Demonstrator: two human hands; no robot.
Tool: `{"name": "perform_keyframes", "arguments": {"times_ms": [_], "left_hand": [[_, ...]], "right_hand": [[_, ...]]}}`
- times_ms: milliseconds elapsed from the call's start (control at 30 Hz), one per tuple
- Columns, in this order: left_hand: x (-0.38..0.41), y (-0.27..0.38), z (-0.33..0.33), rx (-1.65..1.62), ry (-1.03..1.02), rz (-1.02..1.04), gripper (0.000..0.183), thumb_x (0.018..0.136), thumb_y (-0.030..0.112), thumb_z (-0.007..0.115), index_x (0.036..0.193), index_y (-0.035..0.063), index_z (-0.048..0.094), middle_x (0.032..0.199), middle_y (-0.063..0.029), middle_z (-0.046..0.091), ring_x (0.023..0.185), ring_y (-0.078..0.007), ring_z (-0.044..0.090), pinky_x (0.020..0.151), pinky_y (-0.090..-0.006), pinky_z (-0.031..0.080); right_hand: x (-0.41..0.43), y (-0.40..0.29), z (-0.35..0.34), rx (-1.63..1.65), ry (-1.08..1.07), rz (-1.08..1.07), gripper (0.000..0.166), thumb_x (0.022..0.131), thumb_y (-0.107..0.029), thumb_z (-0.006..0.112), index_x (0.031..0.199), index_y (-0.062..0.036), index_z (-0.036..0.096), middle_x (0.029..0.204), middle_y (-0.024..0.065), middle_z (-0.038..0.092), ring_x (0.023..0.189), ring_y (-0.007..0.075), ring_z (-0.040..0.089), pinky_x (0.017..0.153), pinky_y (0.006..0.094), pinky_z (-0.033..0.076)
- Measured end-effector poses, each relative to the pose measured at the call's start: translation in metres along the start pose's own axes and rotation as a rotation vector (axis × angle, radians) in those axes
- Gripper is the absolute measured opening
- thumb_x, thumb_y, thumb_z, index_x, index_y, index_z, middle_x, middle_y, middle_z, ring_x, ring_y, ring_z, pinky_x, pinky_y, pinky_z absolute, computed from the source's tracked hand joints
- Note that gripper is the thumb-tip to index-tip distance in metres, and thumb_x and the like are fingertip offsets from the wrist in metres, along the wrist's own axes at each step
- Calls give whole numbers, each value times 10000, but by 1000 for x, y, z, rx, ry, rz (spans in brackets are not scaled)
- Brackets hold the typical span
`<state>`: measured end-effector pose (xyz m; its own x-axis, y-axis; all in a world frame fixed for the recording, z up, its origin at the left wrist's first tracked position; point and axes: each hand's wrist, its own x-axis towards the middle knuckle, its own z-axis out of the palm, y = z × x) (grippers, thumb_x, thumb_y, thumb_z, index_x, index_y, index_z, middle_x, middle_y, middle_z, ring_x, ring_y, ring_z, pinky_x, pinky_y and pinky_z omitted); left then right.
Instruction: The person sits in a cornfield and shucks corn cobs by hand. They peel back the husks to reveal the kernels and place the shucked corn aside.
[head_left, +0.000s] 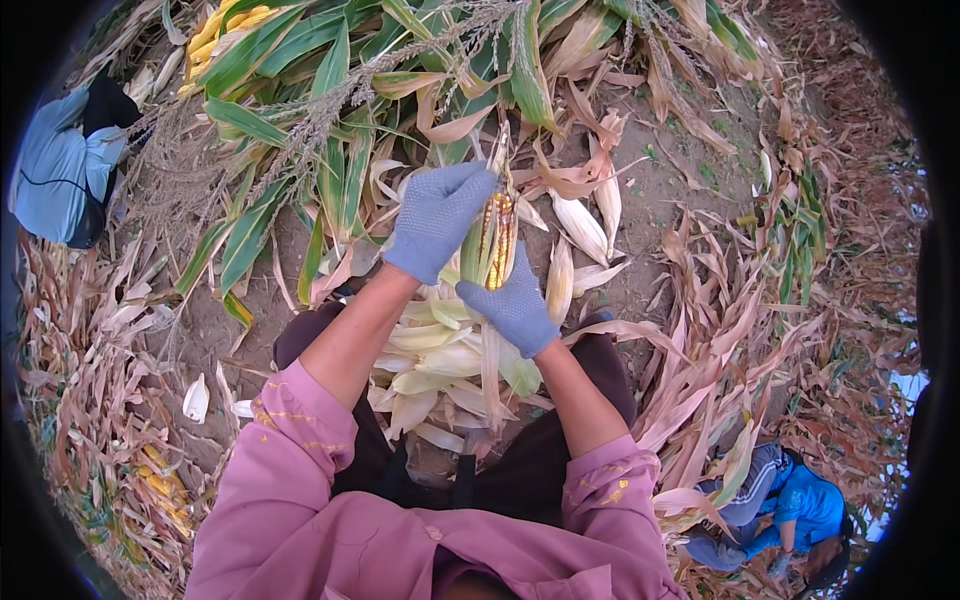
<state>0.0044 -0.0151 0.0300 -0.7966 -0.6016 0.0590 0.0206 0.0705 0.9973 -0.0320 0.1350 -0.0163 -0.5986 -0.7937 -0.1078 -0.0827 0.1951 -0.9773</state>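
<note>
An ear of corn (501, 244) with its husk partly pulled apart shows yellow and dark kernels; it stands tip away from me between my hands. My left hand (441, 217), in a grey-blue knitted glove, pinches the husk near the tip on the left side. Lower down, my right hand (516, 304), gloved the same way, is wrapped around the ear's base, thumb across the front. Loose pale husks (431, 367) lie heaped between my legs beneath the ear. Unopened ears in dry husks (580, 227) lie on the soil just right of my hands.
Cut corn stalks with green leaves (330, 75) are piled ahead. Husked yellow ears (214, 41) lie at the upper left, more ears (163, 484) at the lower left. Dry stalks (720, 330) lie at the right. One person (806, 499) crouches lower right, another (67, 165) is at the left edge.
</note>
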Motion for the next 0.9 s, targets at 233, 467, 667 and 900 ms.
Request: {"name": "perform_keyframes", "arguments": {"times_ms": [233, 467, 667, 900], "left_hand": [[2, -7, -1, 49, 20, -22, 278, 844, 191, 589, 966, -54, 636, 746, -40, 622, 706, -67, 526, 648, -237, 442], [5, -12, -3, -281, 91, -113, 256, 834, 190, 588, 946, -24, 672, 803, -36, 648, 733, -88, 555, 700, -246, 457], [3, -2, -4, -166, 49, -103, 263, 803, 189, 644, 964, -16, 672, 827, -29, 652, 749, -72, 557, 691, -231, 458], [4, -4, -5, -81, 37, -113, 259, 785, 189, 660, 933, -23, 675, 753, -27, 652, 672, -57, 546, 617, -222, 454]], "right_hand": [[0, -3, -2, 25, -26, 1, 668, 730, -171, 707, 1268, 3, 352, 1178, 98, 485, 1053, 167, 487, 927, 306, 400], [1, 1, 0, 237, -86, 59, 719, 708, -148, 725, 1290, -3, 329, 1181, 97, 481, 1078, 175, 481, 953, 308, 388], [2, -5, -6, 244, -95, 47, 677, 731, -139, 702, 1286, 3, 342, 1168, 70, 484, 1052, 136, 480, 917, 288, 410], [3, 8, -6, 111, -66, 53, 716, 699, -181, 725, 1270, 8, 337, 1156, 126, 498, 1060, 201, 500, 932, 329, 403]]}}
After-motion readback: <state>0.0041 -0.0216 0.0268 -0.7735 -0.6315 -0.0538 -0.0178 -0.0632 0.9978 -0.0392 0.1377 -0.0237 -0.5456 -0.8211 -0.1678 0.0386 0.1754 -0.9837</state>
